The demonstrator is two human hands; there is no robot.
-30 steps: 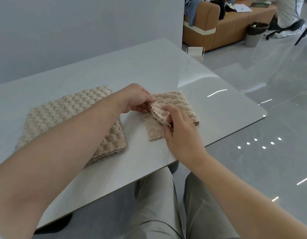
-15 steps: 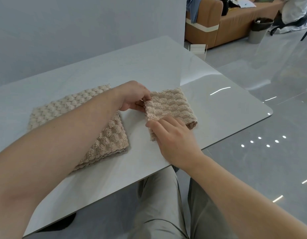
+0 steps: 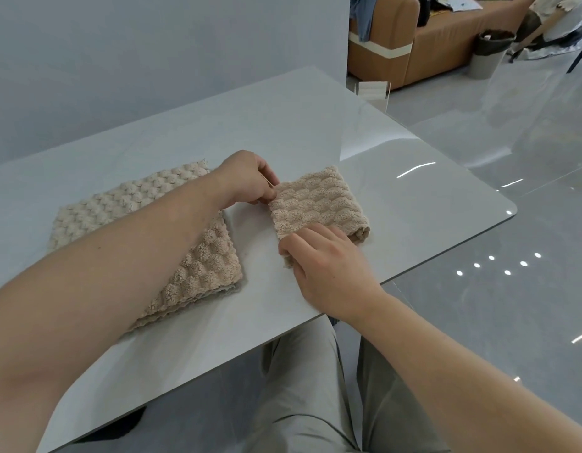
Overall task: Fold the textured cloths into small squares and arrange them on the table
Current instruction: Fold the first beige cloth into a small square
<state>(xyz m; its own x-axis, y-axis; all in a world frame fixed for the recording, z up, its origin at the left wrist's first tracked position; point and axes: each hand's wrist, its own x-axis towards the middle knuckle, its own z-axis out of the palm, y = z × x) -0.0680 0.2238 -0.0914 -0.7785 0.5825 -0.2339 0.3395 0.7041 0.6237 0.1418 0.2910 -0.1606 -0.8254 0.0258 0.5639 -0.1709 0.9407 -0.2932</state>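
Note:
A small tan textured cloth lies folded into a rough square on the white table, toward its right side. My left hand pinches the cloth's far left corner between thumb and fingers. My right hand rests on its near left corner, fingers pressing the edge flat. A larger cream bubble-textured cloth lies folded to the left, partly hidden under my left forearm.
The table's rounded right corner and front edge are close to the small cloth. Beyond lie a glossy grey floor, a brown sofa and a bin at the far right. A grey wall stands behind the table.
My right hand brought the lifted flap of the small cloth down over to the left, finishing the fold. The cloth now lies flat, with both hands at its left edge.

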